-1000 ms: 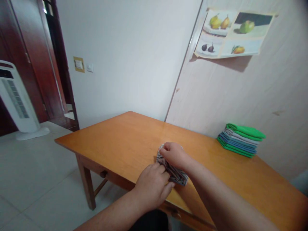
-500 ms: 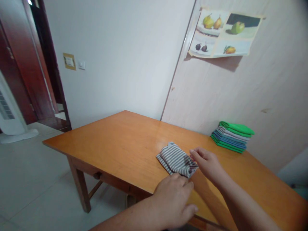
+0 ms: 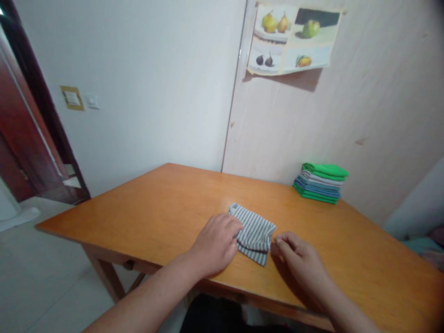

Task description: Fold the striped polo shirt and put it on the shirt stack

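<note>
A folded grey-and-white striped cloth (image 3: 255,229) lies near the table's front edge, its lower layer showing past the upper fold. A small darker patch sits at its far left corner. My left hand (image 3: 218,243) is at the cloth's left edge, fingers bent over that edge and thumb tucked close; the fingertips are partly hidden. Just right of the cloth, my right hand (image 3: 300,254) has its fingers curled into a pinch. Its fingertips are close to the cloth's right side, and I see nothing between them.
A neat stack of folded green, grey and blue cloths (image 3: 321,182) stands at the back right of the wooden table (image 3: 145,203), by the wall. A fruit poster (image 3: 294,39) hangs above. The table's front edge runs just below my hands, with a drawer knob (image 3: 128,265) under it.
My left hand has moved from in front of the striped cloth to its left edge. The cloth now lies turned, its lower layer showing in front. My right hand is lower, and the view has shifted right.
</note>
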{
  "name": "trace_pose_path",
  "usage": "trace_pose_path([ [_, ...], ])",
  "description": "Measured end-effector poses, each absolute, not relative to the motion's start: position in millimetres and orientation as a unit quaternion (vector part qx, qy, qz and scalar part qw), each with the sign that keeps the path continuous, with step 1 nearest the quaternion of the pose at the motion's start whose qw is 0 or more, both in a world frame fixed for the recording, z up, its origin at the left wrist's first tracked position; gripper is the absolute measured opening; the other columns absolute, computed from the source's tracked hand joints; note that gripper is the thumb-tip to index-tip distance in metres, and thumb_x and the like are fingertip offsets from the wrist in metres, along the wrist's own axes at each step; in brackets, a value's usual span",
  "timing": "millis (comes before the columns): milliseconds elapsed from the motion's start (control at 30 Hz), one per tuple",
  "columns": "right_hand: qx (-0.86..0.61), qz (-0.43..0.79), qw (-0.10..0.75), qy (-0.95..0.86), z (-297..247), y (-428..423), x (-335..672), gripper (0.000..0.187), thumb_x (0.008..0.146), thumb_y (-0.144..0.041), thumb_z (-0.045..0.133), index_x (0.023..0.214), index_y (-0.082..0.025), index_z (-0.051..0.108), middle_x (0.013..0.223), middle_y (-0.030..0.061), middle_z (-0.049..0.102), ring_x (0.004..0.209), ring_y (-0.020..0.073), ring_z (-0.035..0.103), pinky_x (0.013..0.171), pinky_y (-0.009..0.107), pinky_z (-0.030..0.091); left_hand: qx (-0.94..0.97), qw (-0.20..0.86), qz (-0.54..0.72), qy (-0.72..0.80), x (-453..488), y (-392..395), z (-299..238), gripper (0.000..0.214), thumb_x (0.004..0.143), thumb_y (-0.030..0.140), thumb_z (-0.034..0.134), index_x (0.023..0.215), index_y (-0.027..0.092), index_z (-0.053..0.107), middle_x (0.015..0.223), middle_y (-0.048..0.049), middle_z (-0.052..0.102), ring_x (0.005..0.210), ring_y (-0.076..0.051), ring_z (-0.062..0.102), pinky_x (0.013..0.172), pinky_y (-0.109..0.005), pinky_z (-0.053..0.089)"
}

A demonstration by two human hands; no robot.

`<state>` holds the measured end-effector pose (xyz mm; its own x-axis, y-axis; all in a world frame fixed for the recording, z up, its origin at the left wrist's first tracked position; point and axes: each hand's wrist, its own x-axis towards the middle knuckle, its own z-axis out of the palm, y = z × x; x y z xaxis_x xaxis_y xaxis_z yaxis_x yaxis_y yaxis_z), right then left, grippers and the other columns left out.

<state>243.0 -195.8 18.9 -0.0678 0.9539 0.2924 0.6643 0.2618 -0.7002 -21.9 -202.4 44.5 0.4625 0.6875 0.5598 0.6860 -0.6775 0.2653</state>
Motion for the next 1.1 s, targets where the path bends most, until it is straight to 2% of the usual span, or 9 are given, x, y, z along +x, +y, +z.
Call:
trace_pose_path([
  [133,-0.556,0.200,0.348,-0.728,16,-208,237,0.028,0.092,-0.034,0.046,0.071,-0.021,0.057,0.067,-0.0005,0.061,0.067,0.0169,0.057,0.061,0.027,0.040,0.889,-0.050,0.267,0.368,-21,-191,42,0.039,0.079,0.012,0.058,0.116,0.022,0.059,0.127,-0.0083,0.061,0.128,-0.027,0.047,0.117,-0.048,0.028],
  [233,-0.522,0.211,0.336,-0.755,17,-216,233,0.027,0.093,-0.033,0.047,0.073,-0.021,0.061,0.073,0.0009,0.064,0.071,0.0173,0.059,0.065,0.028,0.042,0.893,-0.072,0.240,0.374,-18,-184,41,0.032,0.084,0.015,0.055,0.115,0.022,0.060,0.130,-0.0084,0.060,0.128,-0.026,0.047,0.115,-0.047,0.031],
  [333,-0.489,0.194,0.313,-0.791,20,-222,230,0.024,0.093,-0.036,0.051,0.092,-0.022,0.072,0.084,0.0038,0.068,0.078,0.0189,0.062,0.070,0.029,0.045,0.895,-0.075,0.226,0.377,-15,-177,43,0.026,0.089,0.014,0.050,0.112,0.021,0.061,0.126,-0.0079,0.063,0.124,-0.024,0.051,0.108,-0.042,0.039],
  [400,-0.480,0.171,0.278,-0.814,22,-223,228,0.027,0.093,-0.037,0.054,0.109,-0.026,0.073,0.090,0.0050,0.069,0.082,0.0200,0.063,0.073,0.030,0.045,0.891,-0.074,0.228,0.385,-14,-173,47,0.024,0.092,0.014,0.048,0.111,0.021,0.061,0.120,-0.0076,0.065,0.119,-0.023,0.054,0.103,-0.041,0.041],
  [467,-0.487,0.147,0.241,-0.826,23,-223,226,0.030,0.093,-0.038,0.053,0.115,-0.030,0.073,0.090,0.0050,0.069,0.083,0.0202,0.064,0.073,0.030,0.045,0.883,-0.079,0.237,0.397,-14,-171,52,0.023,0.094,0.015,0.046,0.111,0.020,0.060,0.117,-0.0081,0.065,0.115,-0.023,0.055,0.100,-0.040,0.043],
  [567,-0.507,0.125,0.220,-0.824,23,-223,224,0.029,0.095,-0.037,0.051,0.112,-0.030,0.074,0.091,0.0052,0.069,0.084,0.0201,0.064,0.074,0.030,0.044,0.878,-0.098,0.243,0.401,-16,-173,59,0.022,0.096,0.017,0.043,0.112,0.019,0.059,0.117,-0.0091,0.064,0.113,-0.024,0.055,0.100,-0.040,0.041],
  [800,-0.504,0.118,0.220,-0.827,22,-221,224,0.027,0.095,-0.033,0.049,0.100,-0.028,0.075,0.086,0.0042,0.069,0.080,0.0187,0.062,0.071,0.028,0.041,0.902,-0.106,0.168,0.382,-21,-189,56,0.011,0.090,0.020,0.053,0.098,0.022,0.060,0.109,-0.0069,0.064,0.112,-0.025,0.054,0.107,-0.046,0.034],
  [1000,-0.502,0.118,0.231,-0.825,22,-220,224,0.028,0.095,-0.033,0.051,0.107,-0.030,0.076,0.087,0.0044,0.069,0.082,0.0187,0.063,0.073,0.028,0.041,0.908,-0.082,0.178,0.371,4,-183,52,0.044,0.080,0.021,0.063,0.123,0.021,0.057,0.137,-0.0100,0.057,0.130,-0.028,0.047,0.116,-0.047,0.029],
  [1100,-0.505,0.121,0.233,-0.822,21,-220,225,0.029,0.094,-0.033,0.051,0.109,-0.030,0.076,0.087,0.0048,0.069,0.081,0.0189,0.064,0.072,0.028,0.042,0.903,-0.068,0.186,0.381,16,-174,42,0.051,0.085,0.024,0.062,0.135,0.020,0.053,0.148,-0.0105,0.051,0.139,-0.029,0.042,0.119,-0.048,0.027],
])
